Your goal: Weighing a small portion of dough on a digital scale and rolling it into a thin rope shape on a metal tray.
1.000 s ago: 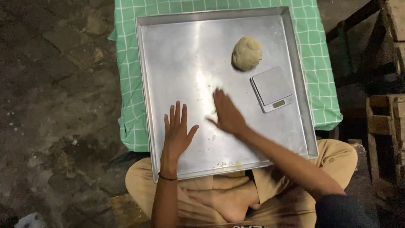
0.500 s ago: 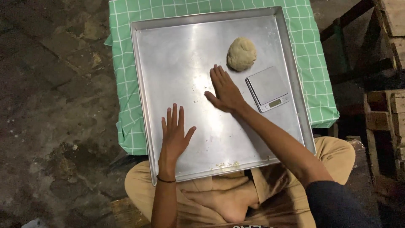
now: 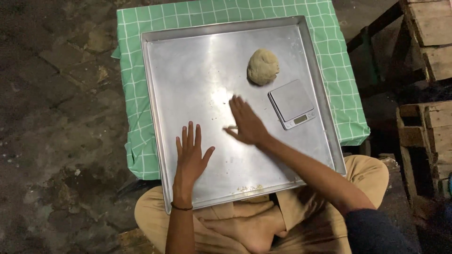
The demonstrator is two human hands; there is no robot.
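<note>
Head view looks straight down on a large metal tray [image 3: 188, 70] that lies on a green checked cloth [image 3: 339, 80] in front of a seated, cross-legged person in tan trousers. Left hand [image 3: 190, 157] lies flat on the tray near its close edge, fingers spread and thumb held out, holding nothing; a dark band circles its wrist. Right hand [image 3: 247, 123] rests open near the middle of the tray, fingers straight and close together, palm down on the metal, also holding nothing. A ball of pale dough [image 3: 262, 67] sits farther up the tray, well apart from both hands. A small silver kitchen scale [image 3: 292, 103] stands just beside the dough and near the right hand. Crumbs lie by the tray's near edge. Wooden crates [image 3: 423, 117] stand at the right over a stone floor [image 3: 56, 117].
</note>
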